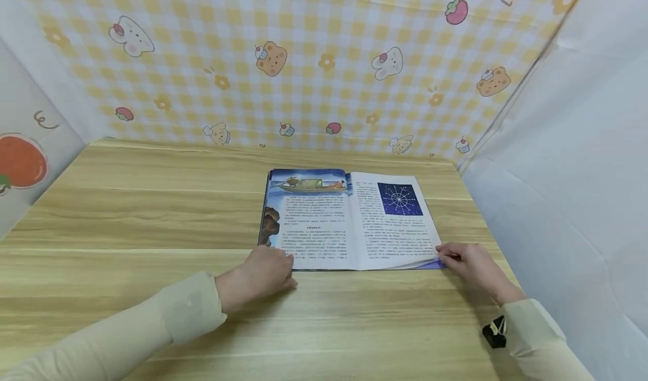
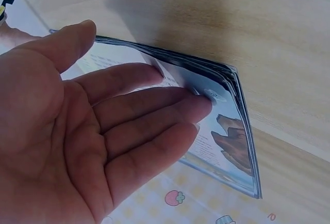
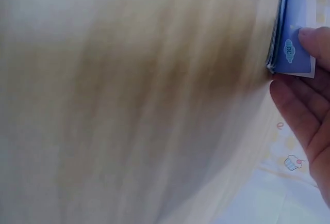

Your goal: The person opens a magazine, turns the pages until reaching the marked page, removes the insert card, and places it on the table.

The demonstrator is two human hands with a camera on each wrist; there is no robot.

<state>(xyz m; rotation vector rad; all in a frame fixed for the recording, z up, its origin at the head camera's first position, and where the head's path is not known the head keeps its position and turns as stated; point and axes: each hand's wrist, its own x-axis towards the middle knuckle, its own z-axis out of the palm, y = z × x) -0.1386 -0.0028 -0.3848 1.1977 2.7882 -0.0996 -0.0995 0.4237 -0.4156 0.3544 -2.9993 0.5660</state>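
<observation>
An open magazine (image 1: 319, 218) lies on the wooden table, a boat picture on its left page and a star chart (image 1: 400, 199) on its right page. My left hand (image 1: 265, 272) rests at the lower left corner; the left wrist view shows its fingers (image 2: 149, 146) extended and loosely bent, fingertips on the left page, thumb apart. At the lower right corner my right hand (image 1: 473, 261) pinches the slightly lifted page. Below that page a purple page (image 1: 430, 264) shows. In the right wrist view, the thumb (image 3: 315, 42) lies against a page (image 3: 299, 22) numbered 30, other fingers below the edge.
A wooden table (image 1: 152, 218) surrounds the magazine. Behind it hangs a yellow checked cloth (image 1: 304, 94) with cartoon prints, and a white sheet (image 1: 567, 144) hangs on the right. A small black device (image 1: 495, 335) sits by the right sleeve.
</observation>
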